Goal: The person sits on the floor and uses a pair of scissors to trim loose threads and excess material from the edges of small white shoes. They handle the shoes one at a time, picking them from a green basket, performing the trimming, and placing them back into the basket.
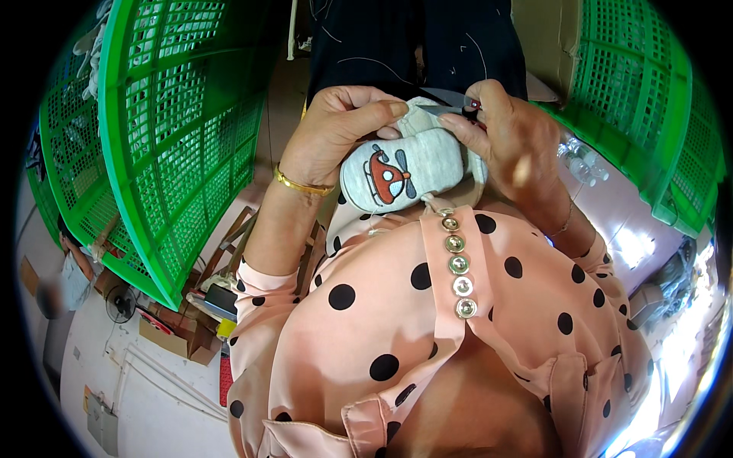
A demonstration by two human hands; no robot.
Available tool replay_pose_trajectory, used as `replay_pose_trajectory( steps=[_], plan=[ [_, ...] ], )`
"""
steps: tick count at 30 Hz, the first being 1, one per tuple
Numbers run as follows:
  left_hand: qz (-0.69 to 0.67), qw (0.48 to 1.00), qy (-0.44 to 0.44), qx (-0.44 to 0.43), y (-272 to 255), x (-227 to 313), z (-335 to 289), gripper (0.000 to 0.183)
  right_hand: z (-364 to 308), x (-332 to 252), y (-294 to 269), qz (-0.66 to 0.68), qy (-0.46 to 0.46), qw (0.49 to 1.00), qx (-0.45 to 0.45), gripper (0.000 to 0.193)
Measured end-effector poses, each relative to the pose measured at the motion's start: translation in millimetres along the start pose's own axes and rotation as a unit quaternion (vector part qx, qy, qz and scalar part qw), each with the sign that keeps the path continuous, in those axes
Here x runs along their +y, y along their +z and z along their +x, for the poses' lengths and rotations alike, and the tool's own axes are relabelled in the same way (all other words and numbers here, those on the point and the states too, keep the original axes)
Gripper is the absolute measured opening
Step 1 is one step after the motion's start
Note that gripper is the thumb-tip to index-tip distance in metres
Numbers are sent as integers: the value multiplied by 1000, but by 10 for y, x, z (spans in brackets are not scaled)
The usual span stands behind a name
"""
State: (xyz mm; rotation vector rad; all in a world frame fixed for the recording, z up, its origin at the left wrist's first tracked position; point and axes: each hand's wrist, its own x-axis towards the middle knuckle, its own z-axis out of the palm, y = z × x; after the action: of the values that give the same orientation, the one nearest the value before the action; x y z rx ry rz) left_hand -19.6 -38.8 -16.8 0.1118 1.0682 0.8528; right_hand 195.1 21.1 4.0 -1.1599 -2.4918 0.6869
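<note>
A small pale grey cloth baby shoe, printed with a red helicopter, is held up in front of my body. My left hand is closed, pinching the upper edge of the shoe between thumb and fingers. In my right hand is a small pair of scissors with dark, partly red handles, its blade lying along the shoe's top edge. The right thumb also rests against the cloth there. My fingers hide much of the scissors. Part of a second pale piece shows behind the shoe, and I cannot tell whether it is separate.
Tall green plastic crates stand on the left, with grey items over the rim of one. Another green crate is on the right, beside a cardboard piece. Clear plastic bottles lie near my right arm. A person is at far left.
</note>
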Motion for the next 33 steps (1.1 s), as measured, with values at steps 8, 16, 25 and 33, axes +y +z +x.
replay_pose_trajectory(
  steps=[8, 16, 25, 33],
  plan=[
    [-38, 999, -6, 7, -5, -102, -24, 9, -22, 19, 82, 32, 22, 999, -8, 36],
    [-46, 998, 22, 28, 46, -156, -94, 9, 1, -28, 161, 47, 40, 998, -7, 38],
    [-21, 999, 33, 23, 83, -148, -138, 6, 27, 169, 296, 376, 201, 891, -158, 38],
    [-33, 999, 27, 12, 65, -167, -103, 7, 136, 296, -127, 90, -37, 989, -111, 37]
  ],
)
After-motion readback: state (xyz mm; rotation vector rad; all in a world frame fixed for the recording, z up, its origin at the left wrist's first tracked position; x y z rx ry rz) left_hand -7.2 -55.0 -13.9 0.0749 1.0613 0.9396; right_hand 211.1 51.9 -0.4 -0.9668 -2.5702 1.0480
